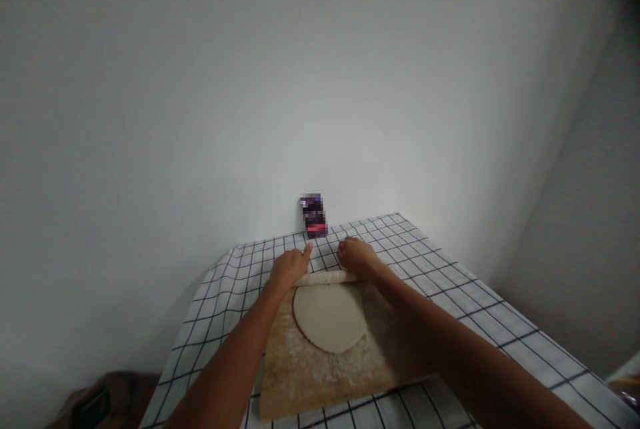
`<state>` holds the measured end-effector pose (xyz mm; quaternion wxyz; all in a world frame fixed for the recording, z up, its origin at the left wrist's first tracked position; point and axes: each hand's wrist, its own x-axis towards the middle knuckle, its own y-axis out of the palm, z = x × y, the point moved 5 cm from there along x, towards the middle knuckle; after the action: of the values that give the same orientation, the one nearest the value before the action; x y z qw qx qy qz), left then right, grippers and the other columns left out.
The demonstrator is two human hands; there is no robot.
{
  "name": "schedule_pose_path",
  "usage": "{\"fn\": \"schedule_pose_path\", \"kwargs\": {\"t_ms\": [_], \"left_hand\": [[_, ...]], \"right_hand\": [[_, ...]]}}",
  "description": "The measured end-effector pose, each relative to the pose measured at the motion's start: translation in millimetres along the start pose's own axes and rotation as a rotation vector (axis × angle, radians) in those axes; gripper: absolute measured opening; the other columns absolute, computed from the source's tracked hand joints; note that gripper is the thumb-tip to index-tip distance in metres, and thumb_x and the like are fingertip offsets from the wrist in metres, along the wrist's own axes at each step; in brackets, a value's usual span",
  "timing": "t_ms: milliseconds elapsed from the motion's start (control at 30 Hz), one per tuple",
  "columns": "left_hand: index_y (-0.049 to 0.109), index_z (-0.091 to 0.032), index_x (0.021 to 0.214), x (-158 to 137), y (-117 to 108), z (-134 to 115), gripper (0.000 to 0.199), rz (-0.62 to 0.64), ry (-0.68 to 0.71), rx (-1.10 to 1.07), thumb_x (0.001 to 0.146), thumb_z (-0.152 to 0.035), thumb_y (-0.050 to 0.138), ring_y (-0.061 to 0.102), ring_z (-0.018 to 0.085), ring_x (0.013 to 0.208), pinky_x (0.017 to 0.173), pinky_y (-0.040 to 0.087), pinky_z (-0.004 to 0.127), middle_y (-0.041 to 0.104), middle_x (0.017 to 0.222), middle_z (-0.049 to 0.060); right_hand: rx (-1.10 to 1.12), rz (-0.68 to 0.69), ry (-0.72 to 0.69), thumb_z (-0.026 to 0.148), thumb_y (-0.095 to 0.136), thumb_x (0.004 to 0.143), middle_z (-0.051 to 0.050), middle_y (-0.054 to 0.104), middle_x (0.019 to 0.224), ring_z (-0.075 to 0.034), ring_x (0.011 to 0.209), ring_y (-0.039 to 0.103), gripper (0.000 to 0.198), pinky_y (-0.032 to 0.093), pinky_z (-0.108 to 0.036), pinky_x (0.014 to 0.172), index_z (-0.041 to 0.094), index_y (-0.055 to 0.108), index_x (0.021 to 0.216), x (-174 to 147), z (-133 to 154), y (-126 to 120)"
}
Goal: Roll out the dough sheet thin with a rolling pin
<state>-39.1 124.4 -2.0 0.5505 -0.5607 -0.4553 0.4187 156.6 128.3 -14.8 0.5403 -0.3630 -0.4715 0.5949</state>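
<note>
A pale rolling pin [327, 277] lies across the far edge of a flattened round of dough [330, 319]. The dough rests on a floury wooden board [310, 389]. At the pin's left end is my left hand [291, 265], closed over it with the thumb sticking out forward. My right hand [357, 257] is at the right end, its fingers curled into a fist and the heel of the hand on the pin. Both hands hide the pin's ends.
Black grid lines cover the white tablecloth [460, 289]. A phone-like object with a blurred screen [314, 215] leans against the white wall [320, 82] behind the board. Low on the left is a brown object [100, 402], partly out of view.
</note>
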Motion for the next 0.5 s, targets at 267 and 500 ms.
{"fn": "schedule_pose_path", "kwargs": {"t_ms": [267, 500], "left_hand": [[0.082, -0.018, 0.104, -11, 1, -2, 0.071, 0.064, -0.095, -0.02, 0.113, -0.056, 0.022, 0.078, 0.032, 0.11, 0.094, 0.056, 0.04, 0.083, 0.115, 0.017], [0.074, -0.025, 0.13, -64, -4, -14, 0.044, -0.074, -0.051, 0.007, 0.11, -0.03, 0.035, 0.07, 0.026, 0.127, 0.107, 0.053, 0.039, 0.079, 0.135, 0.009]], "right_hand": [[-0.03, -0.007, -0.02, 0.028, 0.04, 0.108, -0.02, 0.076, 0.134, -0.03, 0.125, 0.071, 0.043, 0.054, -0.037, 0.099, 0.015, 0.079, 0.122, -12, 1, 3], [-0.062, 0.002, -0.039, 0.035, 0.037, 0.112, -0.018, 0.079, 0.129, -0.03, 0.119, 0.074, 0.045, 0.055, -0.039, 0.098, 0.019, 0.078, 0.121, -61, 10, -6]]}}
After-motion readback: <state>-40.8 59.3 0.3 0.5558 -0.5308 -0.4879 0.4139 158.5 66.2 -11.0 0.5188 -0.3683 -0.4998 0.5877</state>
